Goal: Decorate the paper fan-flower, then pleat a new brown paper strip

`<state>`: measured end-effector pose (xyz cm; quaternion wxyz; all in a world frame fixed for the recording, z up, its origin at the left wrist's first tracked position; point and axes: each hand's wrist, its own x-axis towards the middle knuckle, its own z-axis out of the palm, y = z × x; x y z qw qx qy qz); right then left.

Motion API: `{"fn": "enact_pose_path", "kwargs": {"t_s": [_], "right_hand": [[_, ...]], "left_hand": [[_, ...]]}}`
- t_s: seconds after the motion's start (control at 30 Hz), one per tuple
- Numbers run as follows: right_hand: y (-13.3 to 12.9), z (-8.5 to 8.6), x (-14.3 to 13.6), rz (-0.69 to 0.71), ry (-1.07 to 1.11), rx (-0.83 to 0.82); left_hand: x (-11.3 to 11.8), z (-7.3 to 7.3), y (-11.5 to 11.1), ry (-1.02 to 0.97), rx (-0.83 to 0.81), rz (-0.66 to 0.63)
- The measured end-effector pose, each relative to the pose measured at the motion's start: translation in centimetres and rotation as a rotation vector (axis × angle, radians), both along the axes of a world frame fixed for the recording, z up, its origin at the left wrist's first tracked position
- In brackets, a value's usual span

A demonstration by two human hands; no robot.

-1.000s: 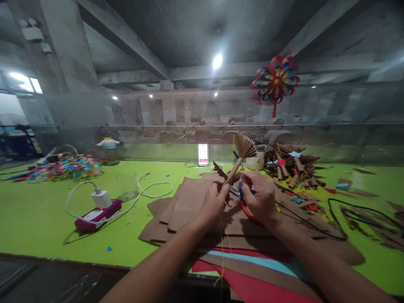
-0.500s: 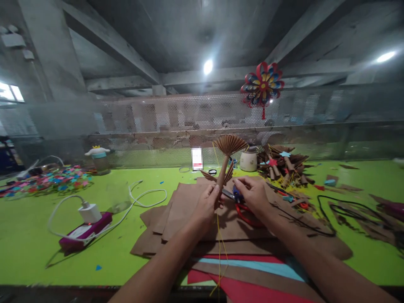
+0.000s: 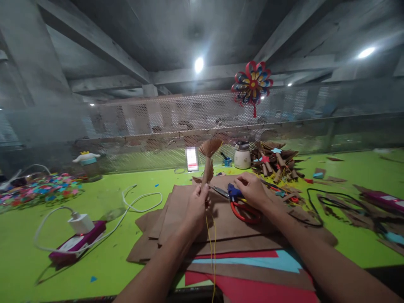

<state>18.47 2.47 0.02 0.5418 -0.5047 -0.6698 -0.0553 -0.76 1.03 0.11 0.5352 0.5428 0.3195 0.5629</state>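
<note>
My left hand [image 3: 196, 206] is closed around the lower end of a brown paper craft piece [image 3: 207, 168], a rolled stem with a pleated fan on top and smaller pleats at its side. Yellow string [image 3: 215, 240] hangs below that hand. My right hand [image 3: 252, 190] is closed, thumb and fingertips pinched together; what they hold, if anything, is too small to make out. Just left of and below it are scissors [image 3: 234, 193] with blue and red handles, blades toward the craft piece. They appear to lie on stacked brown paper [image 3: 176, 210].
Finished-looking paper pieces with stars [image 3: 274, 160] lie heaped at back right, near a lidded jar [image 3: 242, 155]. A purple power strip [image 3: 97, 229] with a white cable [image 3: 150, 194] is on the left. Colourful paper stars [image 3: 57, 189] are piled farther left. A black cable [image 3: 311, 210] loops at right.
The craft piece has turned, so its fan looks narrower. My right hand stays pinched and has risen slightly off the scissors. The whole view has shifted a little.
</note>
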Motion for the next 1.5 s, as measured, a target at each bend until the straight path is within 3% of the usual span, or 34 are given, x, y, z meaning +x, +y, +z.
{"fn": "enact_pose_path", "kwargs": {"t_s": [0.1,0.27,0.47,0.53,0.67,0.8,1.0,1.17,1.23,1.3,1.37,1.5], "right_hand": [[0.7,0.1,1.5,-0.103,0.013,-0.049],[1.0,0.8,3.4,-0.245,0.255,-0.02],[1.6,1.2,5.0,-0.21,0.272,0.04],[1.7,0.9,5.1,-0.161,0.158,-0.057],[1.2,-0.4,4.0,-0.008,-0.33,-0.339],[0.9,-2.1,2.4,-0.079,-0.537,-0.449],[1.5,-3.3,1.6,-0.121,-0.511,-0.378],[1.4,-1.7,2.6,-0.076,-0.213,-0.25],[0.6,-0.1,2.7,0.026,0.004,-0.229],[-0.8,1.7,2.5,0.299,0.211,-0.27],[-2.5,3.2,2.1,0.549,0.279,-0.287],[-4.8,4.5,1.3,0.621,0.107,-0.28]], "left_hand": [[-0.4,0.5,0.0,-0.019,0.004,0.008],[-0.5,0.9,-0.1,-0.006,-0.01,0.009],[-0.5,0.8,-0.1,0.046,-0.006,0.057],[-0.5,1.0,-0.1,0.042,-0.002,0.062],[-0.6,1.1,-0.3,0.044,0.019,0.05],[-0.6,1.2,-0.3,0.02,0.012,0.011],[-0.6,1.5,-0.6,-0.085,-0.066,-0.055],[-0.9,1.6,-0.6,-0.195,-0.115,-0.089],[-1.0,1.6,-0.4,-0.225,-0.135,-0.103],[-1.1,1.4,-0.2,-0.25,-0.156,-0.13],[-1.1,1.2,-0.1,-0.272,-0.181,-0.153],[-1.0,1.0,-0.1,-0.3,-0.231,-0.176]]}}
